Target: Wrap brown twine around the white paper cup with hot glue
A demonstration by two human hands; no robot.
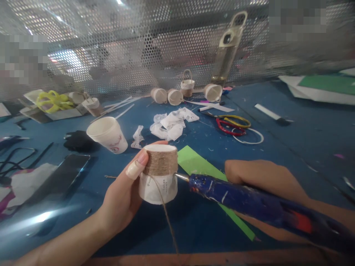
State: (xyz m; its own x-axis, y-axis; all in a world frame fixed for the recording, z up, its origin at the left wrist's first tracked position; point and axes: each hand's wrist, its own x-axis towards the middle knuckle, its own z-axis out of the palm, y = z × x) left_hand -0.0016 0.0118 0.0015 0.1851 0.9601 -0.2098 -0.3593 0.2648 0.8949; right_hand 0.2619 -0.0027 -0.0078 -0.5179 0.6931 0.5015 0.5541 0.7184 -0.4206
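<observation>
Your left hand [122, 188] grasps the cup [158, 190] by its left side, thumb on the twine [162, 162]; your right hand [257, 177] grasps the glue gun [238, 199], which hides most of the fingers. The cup is held up over the near middle of the table [202, 245], twine wound round its upper part, the lower part bare. The gun's nozzle [181, 177] points left at the cup's right side, by the band's lower edge – whether it touches, you can't tell from here.

The step in hand looks like gluing along that edge, with the tail [168, 218] hanging loose in front. The next move seems to call for a small dab, then the tail drawn snug under the last turn – fingers clear of the hot tip.

Just beyond lies a green strip [199, 162], partly behind the gun. Farther off, a white cup [108, 133] leans at left, lace [174, 123] lies mid-table, and scissors [235, 123] rest to the right. At the far side sits a small basket [187, 88], twine-banded, with a bottle [226, 51] to its right.
</observation>
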